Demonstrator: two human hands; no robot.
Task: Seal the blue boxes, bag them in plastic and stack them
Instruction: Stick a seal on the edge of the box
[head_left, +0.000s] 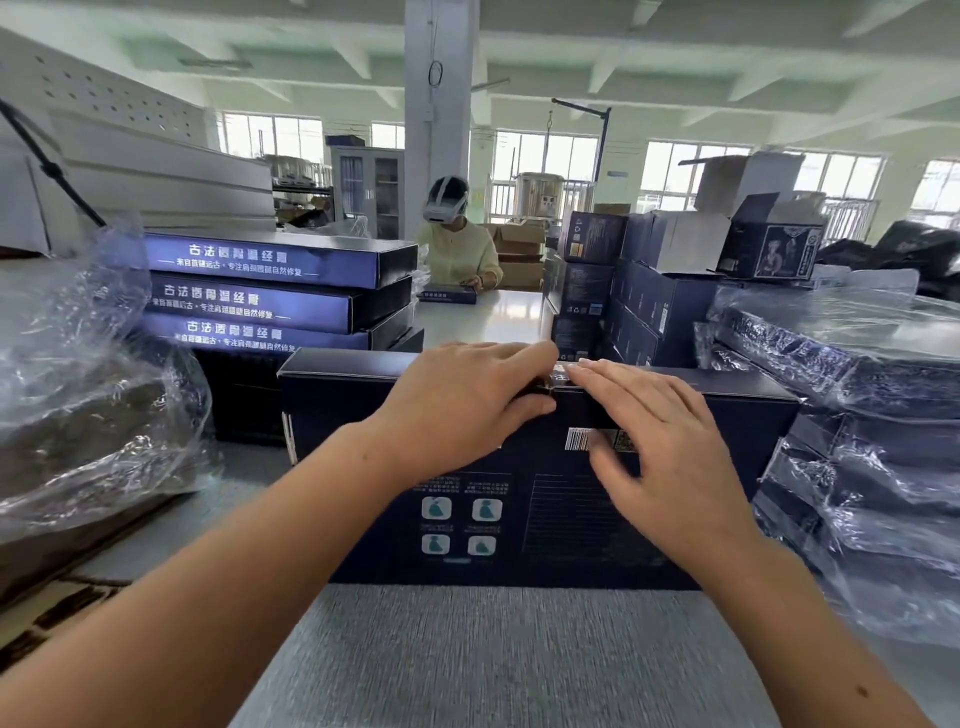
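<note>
Dark blue cardboard fills the middle of the view: one long blue box (737, 415) stands on its edge on the grey table (493, 654), close to the person, its printed face toward the camera.

Both forearms cover much of that print, and a barcode (579, 439) shows between the hands. The left hand (457, 410) grips the box's top edge, fingers curled over the far side and thumb on the near face. Something small and shiny sits at its thumb tip, too small to make out. The right hand (670, 452) is blurred; its fingers (613, 371) lie straight and flat along the top edge, just beside the left hand.

Clear plastic bags (857, 389) at the right each hold a dark blue box, and are stacked and cut off by the frame. Crumpled plastic (93, 374) at the left wraps something dark that cannot be identified.

Three unbagged blue boxes (270, 260) with white lettering are stacked behind, left of centre. Smaller dark cartons (649, 312) are piled at the right. One carton (769, 244) has its flaps up, contents hidden.

Another person (457, 249) sits across the table.
</note>
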